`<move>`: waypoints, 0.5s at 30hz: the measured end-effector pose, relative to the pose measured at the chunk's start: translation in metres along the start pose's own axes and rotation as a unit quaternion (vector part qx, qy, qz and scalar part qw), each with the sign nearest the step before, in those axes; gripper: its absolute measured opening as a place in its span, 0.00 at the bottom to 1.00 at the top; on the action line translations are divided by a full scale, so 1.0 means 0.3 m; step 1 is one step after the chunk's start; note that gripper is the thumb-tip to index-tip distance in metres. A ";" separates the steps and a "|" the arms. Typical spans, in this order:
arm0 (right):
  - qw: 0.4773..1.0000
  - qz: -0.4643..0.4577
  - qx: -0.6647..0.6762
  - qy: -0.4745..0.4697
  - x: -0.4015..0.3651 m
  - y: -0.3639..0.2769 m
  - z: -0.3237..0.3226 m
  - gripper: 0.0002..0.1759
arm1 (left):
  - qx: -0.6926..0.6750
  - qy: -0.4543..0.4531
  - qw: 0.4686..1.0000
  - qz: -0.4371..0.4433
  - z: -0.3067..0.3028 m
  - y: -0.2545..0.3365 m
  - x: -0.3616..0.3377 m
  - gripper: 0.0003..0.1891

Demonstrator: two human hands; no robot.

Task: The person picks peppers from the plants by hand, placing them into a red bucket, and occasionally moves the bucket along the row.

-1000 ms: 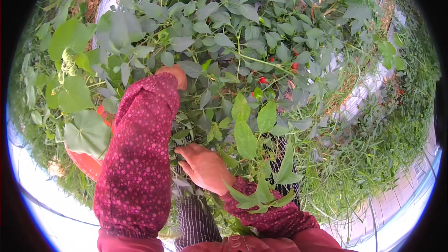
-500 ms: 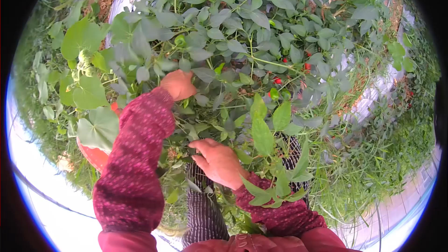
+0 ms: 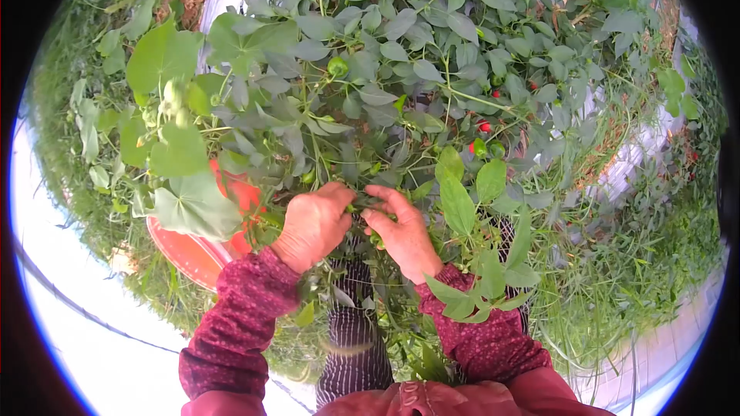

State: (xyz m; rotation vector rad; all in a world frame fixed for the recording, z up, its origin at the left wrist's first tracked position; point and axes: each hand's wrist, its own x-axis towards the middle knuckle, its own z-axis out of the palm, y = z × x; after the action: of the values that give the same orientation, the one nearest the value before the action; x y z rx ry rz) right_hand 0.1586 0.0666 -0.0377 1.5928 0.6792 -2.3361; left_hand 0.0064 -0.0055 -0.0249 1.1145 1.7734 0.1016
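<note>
My left hand (image 3: pixel 312 225) is closed, its fingertips pinched on a green sprig of a pepper plant (image 3: pixel 351 208). Facing it, my right hand (image 3: pixel 402 237) has its thumb and forefinger bent round the same bit of greenery. Small green peppers (image 3: pixel 375 239) show just below the right thumb; whether they are gripped or only hanging there cannot be made out. Leaves and fingers hide part of the hold. Above the hands spreads the leafy pepper plant (image 3: pixel 378 96), with a rounder green pepper (image 3: pixel 338 67) and a few red peppers (image 3: pixel 483 126) on it.
To the left, a red basin (image 3: pixel 183 253) sits partly under a broad-leaved plant (image 3: pixel 196 204). Silvery ground sheeting (image 3: pixel 628 158) shows between rows. Tall grass (image 3: pixel 601 293) grows at right. A leafy shoot (image 3: pixel 489 270) rises across my right sleeve.
My left hand has come back out of the foliage, down toward my right hand. The right hand has risen and moved rightward, and the two now meet at the greenery. More of the basin shows.
</note>
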 end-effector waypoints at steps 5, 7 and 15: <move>0.998 -0.043 -0.047 -0.010 -0.002 0.016 0.003 0.21 | 0.045 0.065 0.996 0.048 -0.015 -0.003 -0.083 0.19; 0.999 0.005 0.013 -0.038 -0.028 -0.025 0.019 0.20 | 0.059 0.096 0.993 0.044 -0.036 0.031 -0.113 0.21; 0.936 -0.068 0.323 -0.124 -0.037 -0.052 0.000 0.24 | -0.210 0.263 0.942 -0.015 -0.026 0.170 -0.128 0.16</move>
State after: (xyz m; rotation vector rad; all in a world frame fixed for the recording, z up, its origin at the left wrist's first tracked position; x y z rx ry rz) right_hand 0.1559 0.0794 -0.0236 1.4436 -0.0590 -2.9960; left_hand 0.0356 -0.0009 0.0323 0.7849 2.0983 0.7853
